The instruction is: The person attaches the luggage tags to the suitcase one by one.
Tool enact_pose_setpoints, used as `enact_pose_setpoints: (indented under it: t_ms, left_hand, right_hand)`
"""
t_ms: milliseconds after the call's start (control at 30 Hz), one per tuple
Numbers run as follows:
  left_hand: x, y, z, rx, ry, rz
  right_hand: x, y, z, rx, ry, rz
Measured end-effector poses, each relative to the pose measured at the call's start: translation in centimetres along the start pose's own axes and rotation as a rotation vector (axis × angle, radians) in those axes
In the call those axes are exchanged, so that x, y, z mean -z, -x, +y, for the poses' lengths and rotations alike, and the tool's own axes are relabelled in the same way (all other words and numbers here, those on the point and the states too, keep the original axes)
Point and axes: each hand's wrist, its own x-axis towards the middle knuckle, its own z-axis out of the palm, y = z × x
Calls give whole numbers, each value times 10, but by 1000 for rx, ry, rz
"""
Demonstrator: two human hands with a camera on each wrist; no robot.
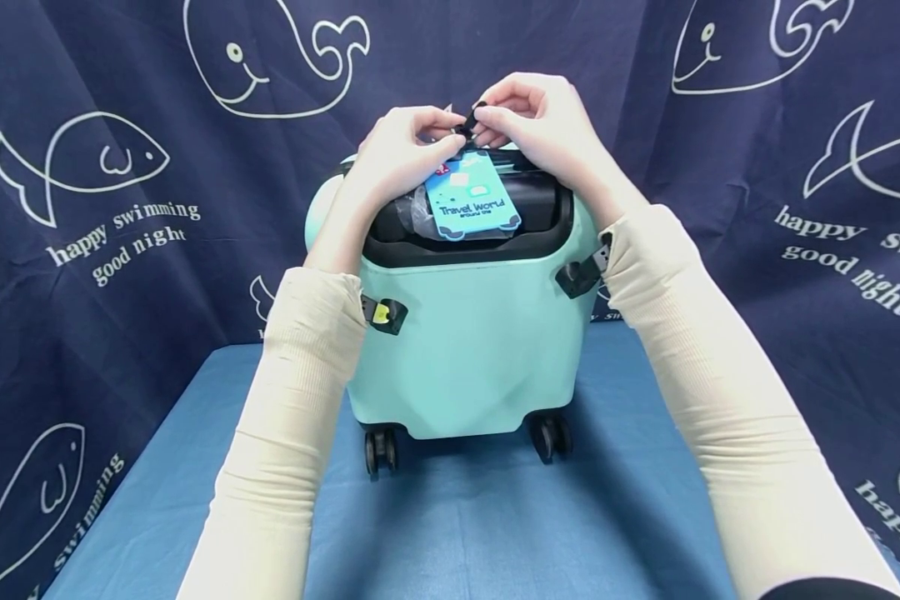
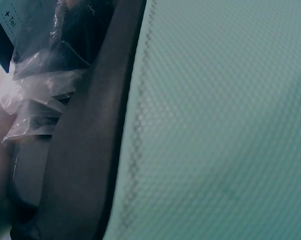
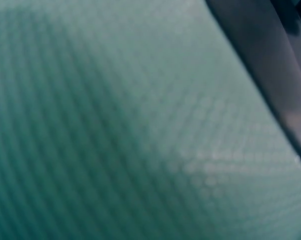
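A mint-green suitcase (image 1: 465, 350) stands upright on its wheels in front of me. At its top, a blue luggage tag (image 1: 474, 200) printed "Travel World" lies against the black handle recess (image 1: 465, 252). My left hand (image 1: 397, 154) pinches the black strap (image 1: 474, 118) near the tag's upper end. From the other side, my right hand (image 1: 547, 129) holds the same strap between thumb and fingers, close to the left fingertips. In the left wrist view, clear plastic wrap (image 2: 43, 90) sits beside the black trim, and a tag corner (image 2: 9, 22) reads "Tel".
Blue cloth (image 1: 450, 533) covers the table under the suitcase. Dark blue fabric (image 1: 450, 50) with white fish and whale drawings hangs behind and at both sides. Black caster wheels (image 1: 380, 450) show below. The right wrist view is mostly the suitcase's textured shell (image 3: 130, 125).
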Motion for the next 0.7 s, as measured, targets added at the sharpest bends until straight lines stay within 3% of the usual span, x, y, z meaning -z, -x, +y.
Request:
enact_pose_setpoints:
  t_ms: [433,700]
  left_hand:
    - [0,-1,-2,13,-7,-10]
    - [-2,-1,-2,20,46,-4]
  right_hand:
    - [1,0,1,-7,-42,-15]
    - [2,2,3,40,-150,-17]
